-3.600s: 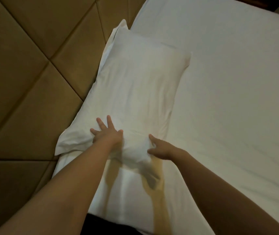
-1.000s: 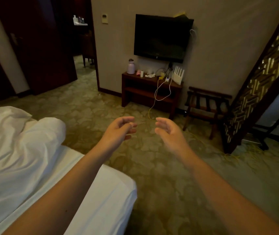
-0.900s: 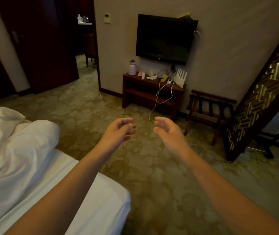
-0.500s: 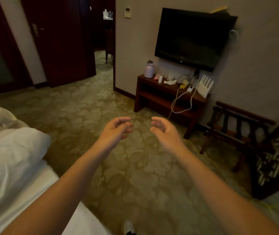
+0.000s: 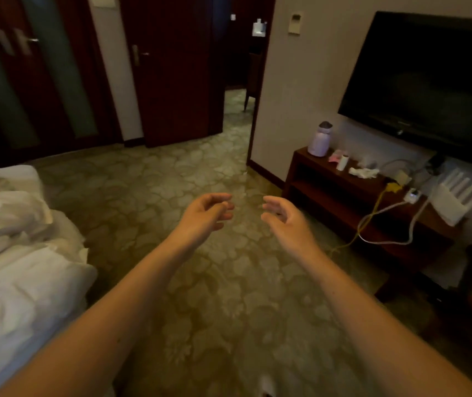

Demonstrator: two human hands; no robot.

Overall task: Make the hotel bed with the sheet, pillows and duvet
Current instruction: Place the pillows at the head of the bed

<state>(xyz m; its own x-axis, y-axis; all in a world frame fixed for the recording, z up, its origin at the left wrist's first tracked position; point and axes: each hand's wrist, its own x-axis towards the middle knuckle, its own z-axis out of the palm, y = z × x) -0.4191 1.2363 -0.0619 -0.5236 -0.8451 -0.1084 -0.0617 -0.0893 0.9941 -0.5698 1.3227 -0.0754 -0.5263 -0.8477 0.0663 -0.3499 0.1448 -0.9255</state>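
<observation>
The white duvet (image 5: 8,224) lies bunched in a heap on the bed (image 5: 22,310) at the left edge, apart from both hands. The left hand (image 5: 204,214) and right hand (image 5: 285,217) hang out over the patterned carpet (image 5: 229,296), fingers loosely curled, holding nothing. Off right, a lilac flask (image 5: 319,138) stands on the wooden console (image 5: 329,196) under the television (image 5: 429,87).

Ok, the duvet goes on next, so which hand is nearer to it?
Left. The left hand is over the carpet, right of the duvet; the right hand is farther right, beside it.
</observation>
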